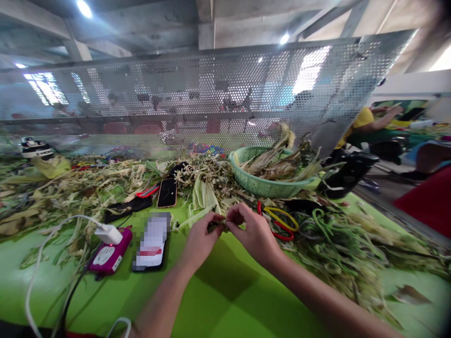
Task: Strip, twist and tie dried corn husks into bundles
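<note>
Bright green worktop (225, 291) fills the bottom of the frame. Across the middle runs a perforated metal screen (211, 94) (you can half see through it). Above it is a bare concrete ceiling (158, 28) with beams, a lamp (83, 8) glaring at upper left, and a window (45, 87) glowing behind the mesh at left. A person in yellow (362, 119) is at far right.

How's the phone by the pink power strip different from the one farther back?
The near phone has a bright screen, the far phone a dark one. The near phone has a black edge, the far phone an orange one. Both lie face up on the green table.
</note>
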A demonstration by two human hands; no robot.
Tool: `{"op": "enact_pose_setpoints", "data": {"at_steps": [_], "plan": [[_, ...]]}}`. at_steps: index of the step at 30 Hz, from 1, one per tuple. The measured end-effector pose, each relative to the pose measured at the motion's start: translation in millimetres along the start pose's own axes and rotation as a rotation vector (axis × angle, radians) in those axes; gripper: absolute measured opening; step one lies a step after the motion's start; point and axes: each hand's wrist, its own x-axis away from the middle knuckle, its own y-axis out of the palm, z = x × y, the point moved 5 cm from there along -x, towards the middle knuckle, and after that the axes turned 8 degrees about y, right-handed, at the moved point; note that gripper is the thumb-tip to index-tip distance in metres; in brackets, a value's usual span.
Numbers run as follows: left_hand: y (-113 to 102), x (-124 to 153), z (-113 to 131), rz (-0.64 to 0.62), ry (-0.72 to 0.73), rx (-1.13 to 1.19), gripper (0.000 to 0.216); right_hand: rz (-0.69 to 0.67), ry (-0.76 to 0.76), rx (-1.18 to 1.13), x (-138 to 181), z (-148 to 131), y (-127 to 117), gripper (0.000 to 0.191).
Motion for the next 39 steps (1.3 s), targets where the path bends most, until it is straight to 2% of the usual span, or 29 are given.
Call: {"op": "enact_pose_setpoints", "data": {"at_steps": [3, 8, 17, 23, 30, 32, 35, 39], "plan": [[-3.3, -1.4, -5.6, 0.044, -0.034, 0.052, 0.018, -0.022, -0.041, -0.052, -3.0, -1.0, -4.2, 0.013], [-7.1, -2.1, -7.5, 0.083, -0.041, 0.101, 0.017, -0.037, -0.088, -0.016, -7.8, -0.2, -9.1, 0.007], [-1.5, -2.0, -12.4, 0.028, -0.02, 0.093, 0.02, -0.046, -0.11, 0.132, -4.2, 0.1, -2.0, 0.009], [-0.5, -2.6, -12.5, 0.017, 0.001, 0.097, 0.019, -0.052, -0.122, 0.12, -1.9, 1.2, -0.7, 0.008], [-3.2, -1.1, -16.9, 0.072, -0.057, 0.137, 0.024, -0.02, -0.068, 0.03, -4.3, 3.2, -2.5, 0.007], [-3.9, -1.1, -16.5, 0.088, -0.045, 0.14, 0.025, -0.014, -0.039, 0.024, -5.2, 5.2, -2.5, 0.022], [-3.3, -1.0, -15.5, 0.069, -0.048, 0.133, 0.024, -0.077, -0.003, -0.062, -6.5, 10.6, 2.5, 0.039], [-3.8, -1.1, -12.9, 0.045, -0.044, 0.14, 0.024, -0.196, 0.069, -0.258, -7.9, 21.5, 13.1, 0.029]]}}
